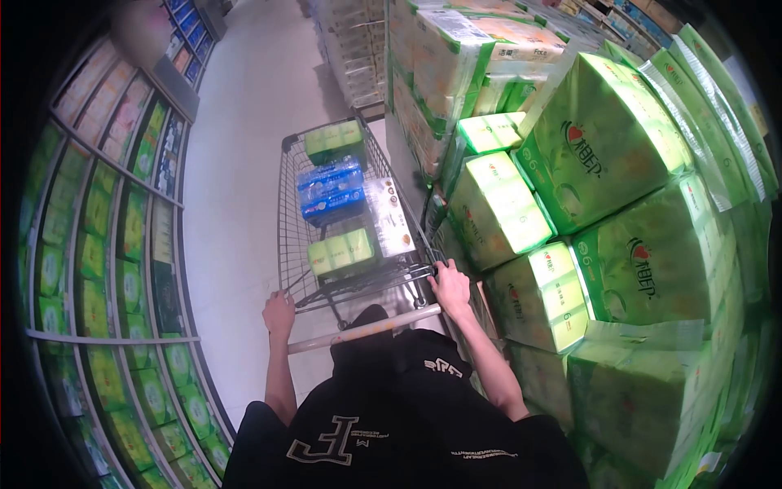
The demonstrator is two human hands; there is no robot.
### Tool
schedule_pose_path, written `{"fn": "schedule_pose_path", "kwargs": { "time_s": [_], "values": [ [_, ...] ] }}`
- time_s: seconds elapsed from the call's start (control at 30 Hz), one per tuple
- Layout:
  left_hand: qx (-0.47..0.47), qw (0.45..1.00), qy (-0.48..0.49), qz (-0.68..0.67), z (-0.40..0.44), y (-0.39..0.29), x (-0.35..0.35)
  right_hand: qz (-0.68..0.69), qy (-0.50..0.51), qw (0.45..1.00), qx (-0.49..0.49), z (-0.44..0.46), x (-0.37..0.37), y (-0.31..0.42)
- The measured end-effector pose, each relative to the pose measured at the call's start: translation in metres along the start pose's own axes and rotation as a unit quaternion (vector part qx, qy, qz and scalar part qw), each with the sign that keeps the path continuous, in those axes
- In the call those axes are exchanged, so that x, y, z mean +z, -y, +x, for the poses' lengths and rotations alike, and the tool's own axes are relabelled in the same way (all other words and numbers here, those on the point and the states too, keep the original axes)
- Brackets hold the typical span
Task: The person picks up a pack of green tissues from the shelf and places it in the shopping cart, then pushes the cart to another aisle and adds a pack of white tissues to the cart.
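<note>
A wire shopping cart stands in front of my body, its pale handle bar close to my waist. My left hand is closed at the near left corner of the cart's frame. At the near right corner, my right hand has its fingers curled over the dark frame. Inside the basket lie a green tissue pack at the far end, a blue plastic-wrapped pack in the middle, a white printed carton along the right side and another green tissue pack nearest me.
Tall stacks of green tissue packs rise close along the cart's right side. Shelves of green packs line the left. A pale floor aisle runs ahead between them. Wrapped goods stand farther on. A blurred patch shows at upper left.
</note>
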State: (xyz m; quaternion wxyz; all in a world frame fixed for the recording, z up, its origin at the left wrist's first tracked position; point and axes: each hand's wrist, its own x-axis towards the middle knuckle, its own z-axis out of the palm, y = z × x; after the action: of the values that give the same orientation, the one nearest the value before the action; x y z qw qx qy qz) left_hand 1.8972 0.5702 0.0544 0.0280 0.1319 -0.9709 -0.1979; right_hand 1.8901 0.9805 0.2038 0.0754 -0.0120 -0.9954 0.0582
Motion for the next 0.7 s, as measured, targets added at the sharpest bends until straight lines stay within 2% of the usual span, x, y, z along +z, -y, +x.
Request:
{"fn": "schedule_pose_path", "kwargs": {
  "time_s": [0.7],
  "values": [
    [-0.033, 0.999, 0.022, -0.034, 0.087, 0.016, -0.019, 0.014, 0.013, 1.000, -0.014, 0.084, 0.023, 0.038]
  ]
}}
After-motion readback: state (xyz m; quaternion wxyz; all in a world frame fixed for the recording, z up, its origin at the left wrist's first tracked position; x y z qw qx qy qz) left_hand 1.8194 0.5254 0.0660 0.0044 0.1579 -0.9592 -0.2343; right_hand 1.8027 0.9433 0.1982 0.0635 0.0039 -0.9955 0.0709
